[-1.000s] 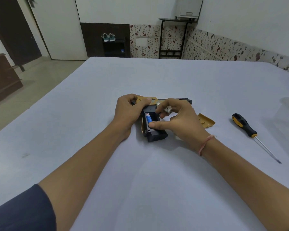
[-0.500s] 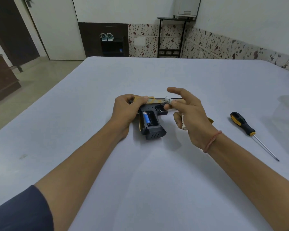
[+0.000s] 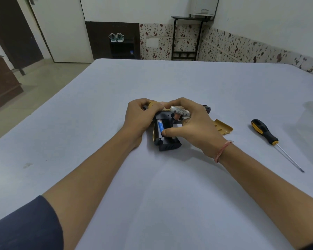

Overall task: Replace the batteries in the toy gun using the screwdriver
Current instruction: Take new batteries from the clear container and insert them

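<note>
A black and gold toy gun (image 3: 167, 141) lies on its side mid-table with the grip's battery bay uncovered. A blue battery (image 3: 160, 125) sits in the bay. My left hand (image 3: 140, 116) grips the gun's rear end and pins it down. My right hand (image 3: 193, 126) holds a silver-white battery (image 3: 180, 111) between its fingers above the trigger area, and its thumb tip touches the lower end of the blue battery. The gold battery cover (image 3: 222, 127) lies just right of my right hand. Farther right rests the black and yellow screwdriver (image 3: 265, 132), untouched.
The table (image 3: 170, 186) has a pale cloth; its left edge drops to the floor. A wooden cabinet (image 3: 2, 83) stands at far left, and a dark shelf with shoes (image 3: 117, 37) sits by the back wall.
My right hand, lifted and open-fingered half a second ago, has come back down onto the gun's grip with the silver battery held, and the thumb now rests on the blue battery. The left hand has stayed.
</note>
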